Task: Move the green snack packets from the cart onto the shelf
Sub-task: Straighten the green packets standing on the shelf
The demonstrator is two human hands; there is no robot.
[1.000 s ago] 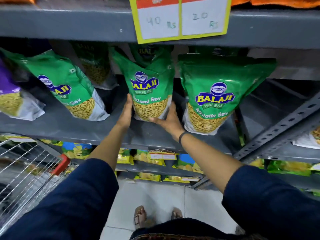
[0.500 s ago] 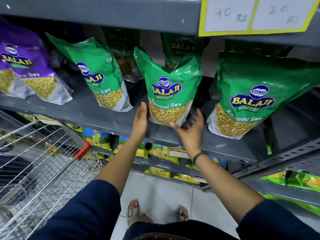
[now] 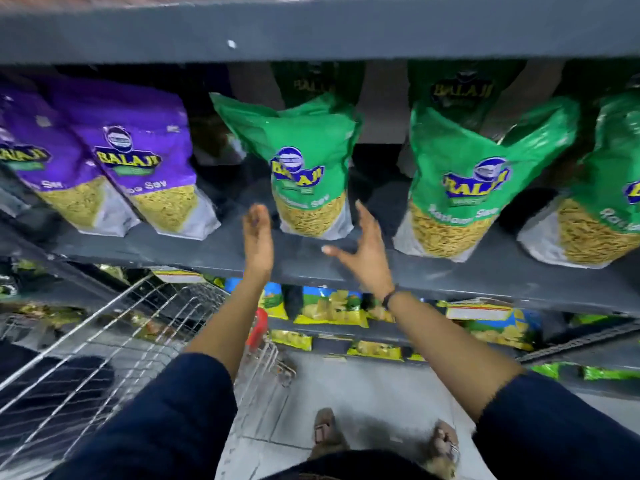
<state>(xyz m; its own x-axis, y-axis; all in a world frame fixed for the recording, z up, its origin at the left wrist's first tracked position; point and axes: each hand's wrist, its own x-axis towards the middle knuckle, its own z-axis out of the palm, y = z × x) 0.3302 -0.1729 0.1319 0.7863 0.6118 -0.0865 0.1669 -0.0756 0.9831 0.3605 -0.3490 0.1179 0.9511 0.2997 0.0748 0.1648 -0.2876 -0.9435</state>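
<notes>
Your left hand [image 3: 258,237] and right hand [image 3: 363,249] — both spread, holding nothing — flank the upright green packet [image 3: 308,168] on the shelf [image 3: 207,247], while the cart [image 3: 104,341] lies down-left, nearer your left.

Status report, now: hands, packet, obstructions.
Left hand open, right hand open, both empty. Green packet standing on shelf between them. Purple packets left; nothing blocking.

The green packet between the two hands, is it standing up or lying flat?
Standing, leaning back: the green packet rests on its base on the shelf, with both hands open beside it.
</notes>
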